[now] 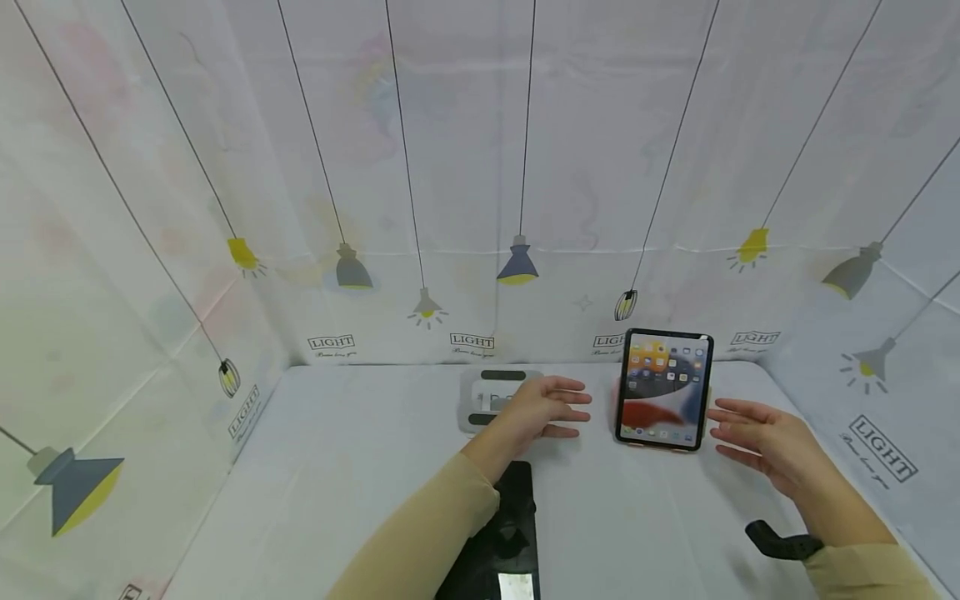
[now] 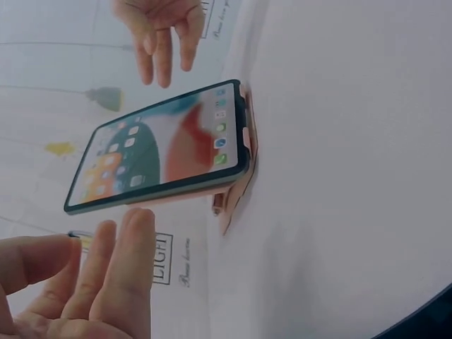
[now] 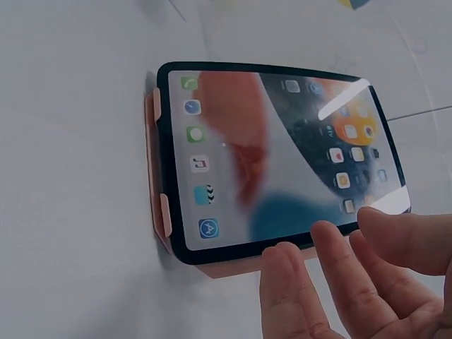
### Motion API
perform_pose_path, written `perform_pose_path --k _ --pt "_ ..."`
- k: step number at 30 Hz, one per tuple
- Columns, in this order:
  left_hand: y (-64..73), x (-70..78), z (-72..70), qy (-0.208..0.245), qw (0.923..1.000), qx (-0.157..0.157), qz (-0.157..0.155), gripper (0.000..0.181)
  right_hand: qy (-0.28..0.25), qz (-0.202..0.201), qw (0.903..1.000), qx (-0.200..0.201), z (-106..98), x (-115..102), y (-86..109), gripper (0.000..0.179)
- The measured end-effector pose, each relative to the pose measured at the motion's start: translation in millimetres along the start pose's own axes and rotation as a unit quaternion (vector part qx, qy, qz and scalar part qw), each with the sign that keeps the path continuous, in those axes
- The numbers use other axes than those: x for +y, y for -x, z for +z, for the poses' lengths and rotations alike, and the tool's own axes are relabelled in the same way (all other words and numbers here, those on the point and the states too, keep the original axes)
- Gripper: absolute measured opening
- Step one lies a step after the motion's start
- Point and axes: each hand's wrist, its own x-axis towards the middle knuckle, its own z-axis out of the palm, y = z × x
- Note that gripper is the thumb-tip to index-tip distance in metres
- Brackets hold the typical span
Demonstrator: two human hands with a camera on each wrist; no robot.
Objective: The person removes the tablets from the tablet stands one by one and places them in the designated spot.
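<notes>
A tablet [image 1: 664, 388] with a dark frame and a lit screen of app icons leans upright on a pink stand [image 2: 244, 183] toward the back right of the table. To its left my left hand [image 1: 542, 408] reaches with fingers extended, a gap between them and the tablet. My right hand [image 1: 768, 442] is on the other side, fingers spread and fingertips close to the tablet's right edge. In the right wrist view, the fingers [image 3: 339, 275] overlap the tablet's long edge. Neither hand holds anything.
Behind my left hand lies a grey-white box-like thing [image 1: 480, 392] with black strips. A black flat object [image 1: 495, 550] lies under my left forearm. A black strap [image 1: 783, 543] is on my right wrist. White curtains printed with lamps [image 1: 517, 262] stand around the white table [image 1: 345, 467].
</notes>
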Motion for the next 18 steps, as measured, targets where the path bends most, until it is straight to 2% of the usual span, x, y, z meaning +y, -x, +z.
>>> perform_pose_path --k 4,18 --pt "-6.9 2.2 1.9 -0.005 1.0000 0.002 -0.001 0.036 0.020 -0.005 0.9998 -0.002 -1 -4 -5.8 0.033" --pt "-26.2 5.0 6.0 -0.005 0.9997 0.020 -0.011 0.034 0.027 -0.014 0.9995 0.000 -6 -15 -18.3 0.035"
